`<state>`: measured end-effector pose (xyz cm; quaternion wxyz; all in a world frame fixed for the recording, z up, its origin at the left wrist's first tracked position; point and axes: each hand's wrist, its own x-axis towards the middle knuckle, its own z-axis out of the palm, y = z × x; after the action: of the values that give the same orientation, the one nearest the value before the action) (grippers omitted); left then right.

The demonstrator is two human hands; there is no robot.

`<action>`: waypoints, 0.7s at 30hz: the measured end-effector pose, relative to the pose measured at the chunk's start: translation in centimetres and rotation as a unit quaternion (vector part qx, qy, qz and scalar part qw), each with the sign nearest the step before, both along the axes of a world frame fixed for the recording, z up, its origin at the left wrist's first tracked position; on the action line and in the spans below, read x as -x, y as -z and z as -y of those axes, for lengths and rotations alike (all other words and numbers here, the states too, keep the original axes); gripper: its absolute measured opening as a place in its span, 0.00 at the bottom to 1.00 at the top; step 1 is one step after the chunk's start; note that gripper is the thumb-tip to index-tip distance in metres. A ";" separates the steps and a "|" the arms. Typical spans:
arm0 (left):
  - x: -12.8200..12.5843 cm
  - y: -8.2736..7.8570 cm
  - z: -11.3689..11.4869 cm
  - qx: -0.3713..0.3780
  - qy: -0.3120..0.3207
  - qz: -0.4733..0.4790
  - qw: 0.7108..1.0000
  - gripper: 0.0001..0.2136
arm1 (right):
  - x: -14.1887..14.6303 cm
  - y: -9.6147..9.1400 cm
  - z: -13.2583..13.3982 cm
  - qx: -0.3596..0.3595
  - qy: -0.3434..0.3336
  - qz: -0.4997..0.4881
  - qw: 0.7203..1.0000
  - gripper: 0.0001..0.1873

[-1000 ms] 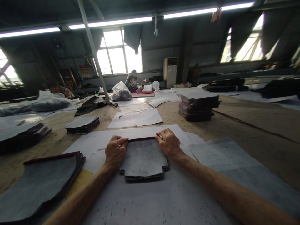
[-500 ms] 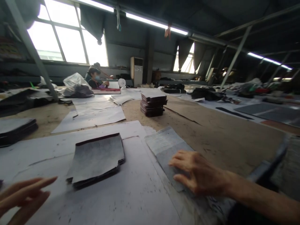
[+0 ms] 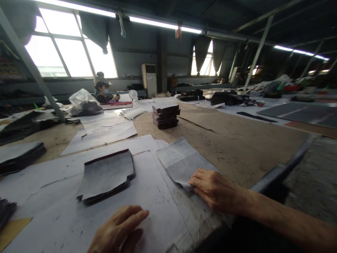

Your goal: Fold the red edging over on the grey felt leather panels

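My right hand pinches the near edge of a thin grey sheet. The sheet lies slantwise across the white paper and the brown board, and its held edge is bent up slightly. My left hand is over the white paper at the bottom, fingers stretched out, with nothing visible in it. Beyond that hand lies a stack of cut grey pieces with dark edges and a notched corner. Farther off stands a tall bundled dark stack.
At the left are another grey-topped stack, a dark bundle and a yellowish sheet. Plastic-wrapped material lies near a slanted metal post. People sit or stand across the table. The table edge runs along the right.
My left hand has moved right, from the left edge toward the bottom middle. My right hand has gone from lying on the grey sheet to pinching its near edge. The view has shifted a little.
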<state>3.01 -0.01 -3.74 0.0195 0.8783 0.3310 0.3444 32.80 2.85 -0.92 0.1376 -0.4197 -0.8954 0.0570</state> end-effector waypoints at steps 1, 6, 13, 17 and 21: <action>-1.1 -0.3 -0.2 0.007 0.013 -0.012 1.000 0.14 | -0.1 -0.1 -0.2 0.030 0.013 -0.040 0.999 0.10; -5.8 -0.9 -1.3 0.014 0.064 -0.027 0.998 0.17 | -0.7 -0.8 -1.1 0.128 0.065 -0.148 0.978 0.11; -9.2 -0.9 -4.4 0.122 0.000 -0.101 0.987 0.16 | -0.9 0.0 -1.2 0.175 0.212 -0.315 0.908 0.11; -9.7 -1.2 -6.1 0.135 -0.072 -0.140 0.978 0.15 | -2.1 0.5 -2.2 0.136 0.288 -0.430 0.845 0.08; -9.8 -1.3 -6.7 0.155 -0.083 -0.147 0.973 0.15 | -6.5 -1.8 -4.4 0.053 0.373 -0.528 0.761 0.11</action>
<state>12.85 6.71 -2.43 0.0777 0.8750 0.4515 0.1566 39.28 7.22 0.89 0.5761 -0.6307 -0.4494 0.2615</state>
